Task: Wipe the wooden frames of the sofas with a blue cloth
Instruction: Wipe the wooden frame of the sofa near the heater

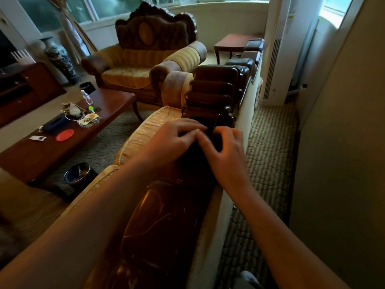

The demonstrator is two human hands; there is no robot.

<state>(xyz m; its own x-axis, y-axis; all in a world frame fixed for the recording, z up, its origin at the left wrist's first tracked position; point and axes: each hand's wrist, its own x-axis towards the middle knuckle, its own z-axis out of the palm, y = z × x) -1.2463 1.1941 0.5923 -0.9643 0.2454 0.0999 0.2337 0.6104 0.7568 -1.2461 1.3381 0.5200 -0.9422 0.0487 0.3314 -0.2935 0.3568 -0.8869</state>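
A dark blue cloth [210, 127] lies bunched on the top rail of the sofa's carved wooden frame [166, 226], just below its stepped crest [214, 88]. My left hand [177, 136] and my right hand [227, 151] meet over the cloth, fingers curled and pinching it from both sides. Most of the cloth is hidden under my fingers and looks nearly black in the dim light. The glossy brown rail runs from the hands down toward me between my forearms. A second sofa with a carved wooden back [154, 28] stands across the room by the window.
A low wooden coffee table [116, 101] at left carries a water bottle [86, 97], a red lid [65, 135] and small clutter. A metal bin [76, 173] sits on the carpet. Behind the sofa are a narrow carpet strip, a white air conditioner [277, 55] and a wall.
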